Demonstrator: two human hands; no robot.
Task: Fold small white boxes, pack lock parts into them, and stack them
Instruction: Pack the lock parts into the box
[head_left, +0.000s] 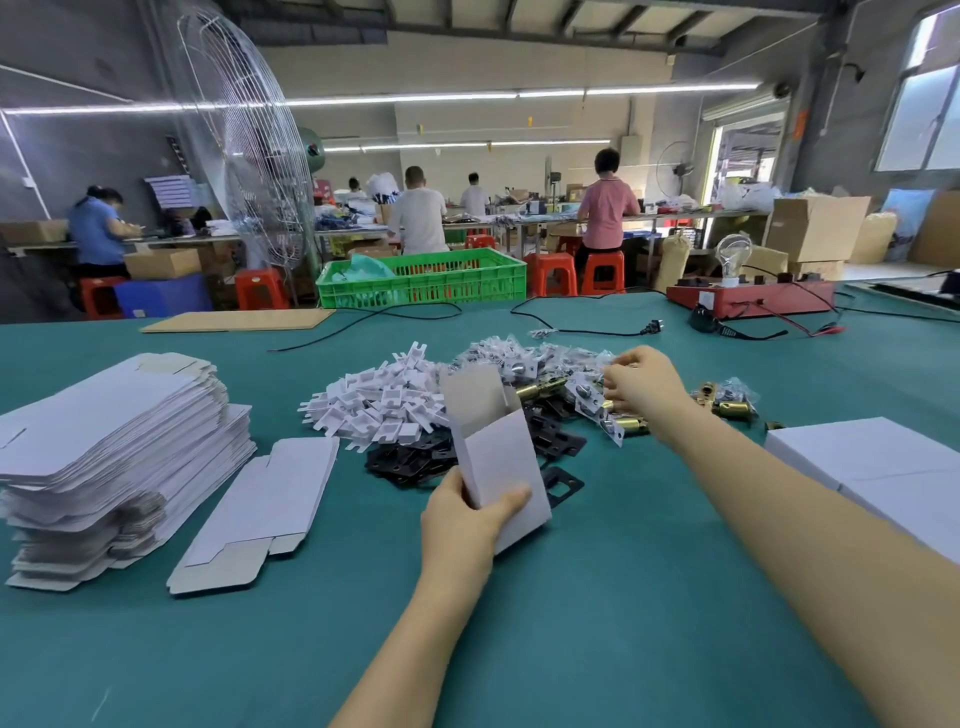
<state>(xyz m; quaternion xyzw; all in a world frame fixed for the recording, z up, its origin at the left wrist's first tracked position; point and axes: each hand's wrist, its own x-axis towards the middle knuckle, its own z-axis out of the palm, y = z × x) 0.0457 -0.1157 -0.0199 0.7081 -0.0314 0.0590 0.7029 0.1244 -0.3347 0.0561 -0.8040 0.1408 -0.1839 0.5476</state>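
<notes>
White card fills my left hand (462, 525): I hold a folded small box (501, 467) upright by its bottom end, thumb on the front, its top flap open. It sits above the green table (571, 623). Just past it lie black plates (415, 457) and a heap of white plastic bits (384, 400). My right hand (644, 387) reaches into the bagged brass lock parts (587, 400), fingers curled and pinching one small bag. Flat boxes (114, 441) are stacked at my left, finished boxes (872, 462) at my right. I can read no writing anywhere. Far off sits a green crate (426, 278).
</notes>
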